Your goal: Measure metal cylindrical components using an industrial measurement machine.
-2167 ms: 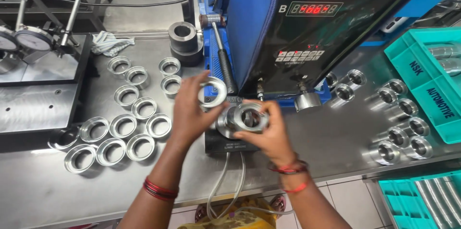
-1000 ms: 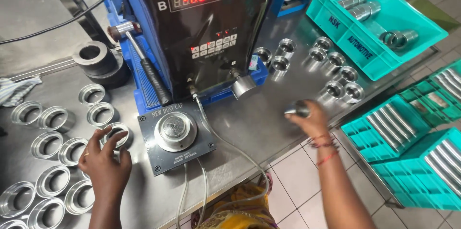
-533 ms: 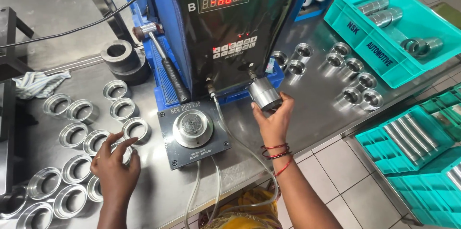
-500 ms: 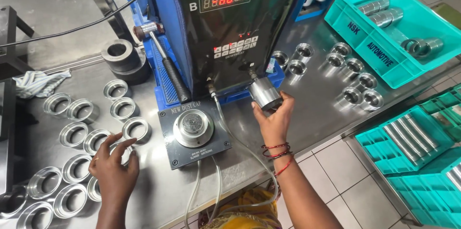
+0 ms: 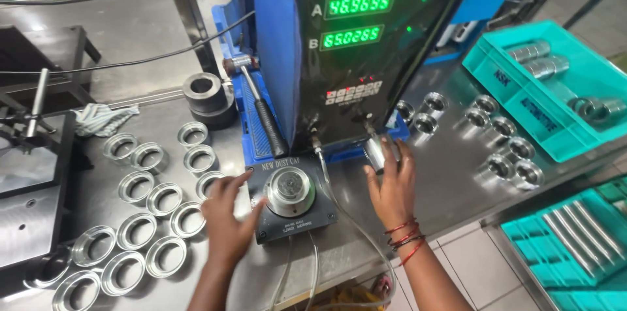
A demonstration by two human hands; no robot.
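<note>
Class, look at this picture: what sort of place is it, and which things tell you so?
Probably a factory inspection bench: a gauging unit with green digital readouts, rows of machined metal rings on a steel table, and teal parts bins.

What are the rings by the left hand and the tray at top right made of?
Rings: likely machined steel or aluminium, bright silver with sharp reflections. Tray: looks like moulded plastic, uniform teal, matte, thick rounded rim. Left hand hovers beside the rings.

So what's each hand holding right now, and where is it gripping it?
The right hand wraps its fingers around the side of a metal cylinder. The left hand rests by the gauge base; whether it grips a ring cannot be told.
</note>
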